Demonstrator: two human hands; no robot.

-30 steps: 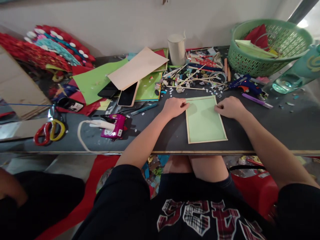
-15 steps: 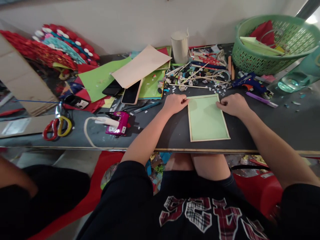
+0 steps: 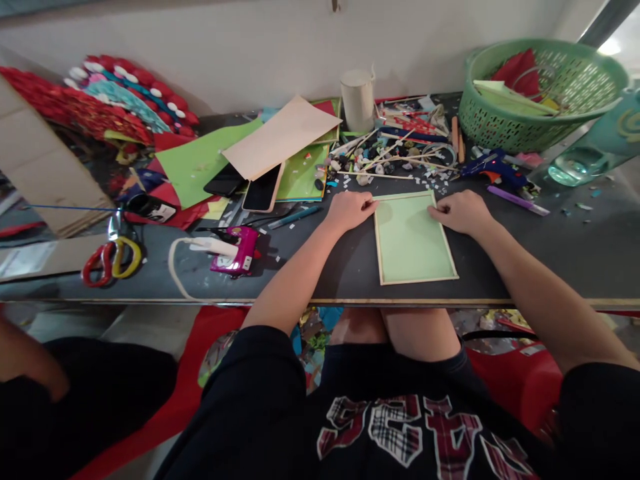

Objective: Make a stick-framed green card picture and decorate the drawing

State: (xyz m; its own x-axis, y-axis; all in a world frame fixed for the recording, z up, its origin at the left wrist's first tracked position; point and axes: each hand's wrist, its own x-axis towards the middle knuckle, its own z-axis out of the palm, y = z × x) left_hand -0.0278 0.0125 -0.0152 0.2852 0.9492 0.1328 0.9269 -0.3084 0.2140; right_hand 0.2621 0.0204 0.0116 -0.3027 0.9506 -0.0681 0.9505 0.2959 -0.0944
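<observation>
A pale green rectangular sheet (image 3: 413, 243) with thin wooden strips along its edges lies flat on the dark table. My left hand (image 3: 349, 211) is closed at its upper left corner, thumb and forefinger against the strip. At the upper right edge, my right hand (image 3: 464, 211) is curled with thumb and fingertips on the side strip. Both palms face down and the fingers' undersides are hidden. Just beyond the sheet are thin sticks (image 3: 393, 150), pebbles and white paper scraps. A purple pen (image 3: 517, 200) and a blue glue gun (image 3: 493, 165) lie right of my right hand.
Left are a magenta power adapter (image 3: 235, 251) with a white plug, scissors (image 3: 113, 257), phones (image 3: 263, 189) and coloured paper (image 3: 200, 160). A green basket (image 3: 525, 123) and a water bottle (image 3: 580, 160) stand at the back right. Another person's arm (image 3: 30, 353) shows at lower left.
The camera view has shifted slightly. Both hands stay at the upper corners of the green sheet, and the sheet lies in nearly the same place.
</observation>
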